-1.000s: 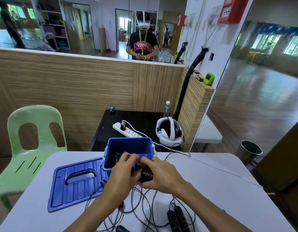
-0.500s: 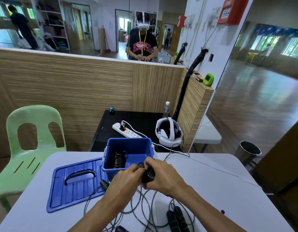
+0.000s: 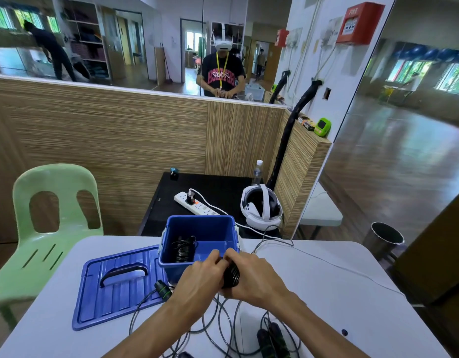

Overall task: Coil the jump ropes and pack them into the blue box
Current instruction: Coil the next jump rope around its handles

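Blue box [image 3: 200,229]: open, sitting at the far side of the pale surface [image 3: 326,280], with its lid [image 3: 114,288] lying flat just to its left.
Left hand [image 3: 197,279]: fingers curled around the left end of a tight black coil [image 3: 231,275], so closed on it.
Right hand [image 3: 254,273]: wrapped over the other end of the same coil, also gripping. Both hands hold it right in front of the box's near wall, above the surface.
Already packed: one coiled rope [image 3: 183,250] inside the box, left half.
Loose cord [image 3: 223,319]: loops sprawl on the surface under the forearms, and at least some look like they run up into the coil.
Risk 1: I'd guess the wound turns spring open if either hand eases off before the tail is tucked, since the cord looks stiff.
Risk 2: trailing loops could snag the green-tipped handle [image 3: 163,291] by the lid, or the pair of handles [image 3: 272,342] at the near edge, and drag them along.
Count: one box, one lid, one coil packed, one in hand. Handles showing: three clearly, with a possible fourth at the bottom edge, hard to tell.
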The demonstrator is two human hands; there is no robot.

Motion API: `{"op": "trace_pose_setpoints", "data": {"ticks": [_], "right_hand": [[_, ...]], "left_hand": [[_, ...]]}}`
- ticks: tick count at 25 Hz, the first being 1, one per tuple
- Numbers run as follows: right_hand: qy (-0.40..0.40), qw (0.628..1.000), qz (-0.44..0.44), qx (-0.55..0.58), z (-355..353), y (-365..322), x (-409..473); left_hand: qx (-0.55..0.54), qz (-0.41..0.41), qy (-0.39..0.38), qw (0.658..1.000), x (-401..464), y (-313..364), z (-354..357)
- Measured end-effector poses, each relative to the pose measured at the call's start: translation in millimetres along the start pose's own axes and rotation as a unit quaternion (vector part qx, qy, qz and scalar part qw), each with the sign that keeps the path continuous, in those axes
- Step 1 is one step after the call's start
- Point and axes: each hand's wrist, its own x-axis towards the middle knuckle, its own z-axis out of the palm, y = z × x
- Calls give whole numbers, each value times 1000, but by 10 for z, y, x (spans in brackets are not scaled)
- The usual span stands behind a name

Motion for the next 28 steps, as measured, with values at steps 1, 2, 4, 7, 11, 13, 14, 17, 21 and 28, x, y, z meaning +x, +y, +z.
{"op": "trace_pose_setpoints", "data": {"ticks": [1, 2, 4, 7, 11, 13, 14, 17, 21, 28], "right_hand": [[1, 1000, 5, -1, -5, -3, -1], [3, 1000, 10, -3, -13, -6, 6], [6, 1000, 14, -10, -48, -25, 1], [3, 999, 23, -32, -115, -54, 10], [9, 996, 7, -90, -111, -42, 50], [9, 996, 1, -94, -99, -14, 63], [10, 996, 4, -93, -90, 2, 64], [14, 994, 13, -108, -33, 17, 81], [8, 990, 54, -131, 54, 45, 200], [82, 988, 129, 30, -26, 230, 139]], "left_hand": [[1, 9, 5, 1000, 17, -4, 5], [9, 27, 8, 1000, 34, -24, 21], [17, 45, 9, 999, 53, -37, 28], [-30, 47, 18, 998, 76, -44, 68], [-192, -74, 10, 978, 181, 23, -74], [-234, -102, -7, 967, 220, 51, -114], [-236, -106, -10, 966, 228, 49, -105], [-247, -124, -15, 961, 241, 64, -41], [-238, -139, 34, 961, 170, 239, 12], [-228, -35, 83, 969, 39, 475, 60]]}}
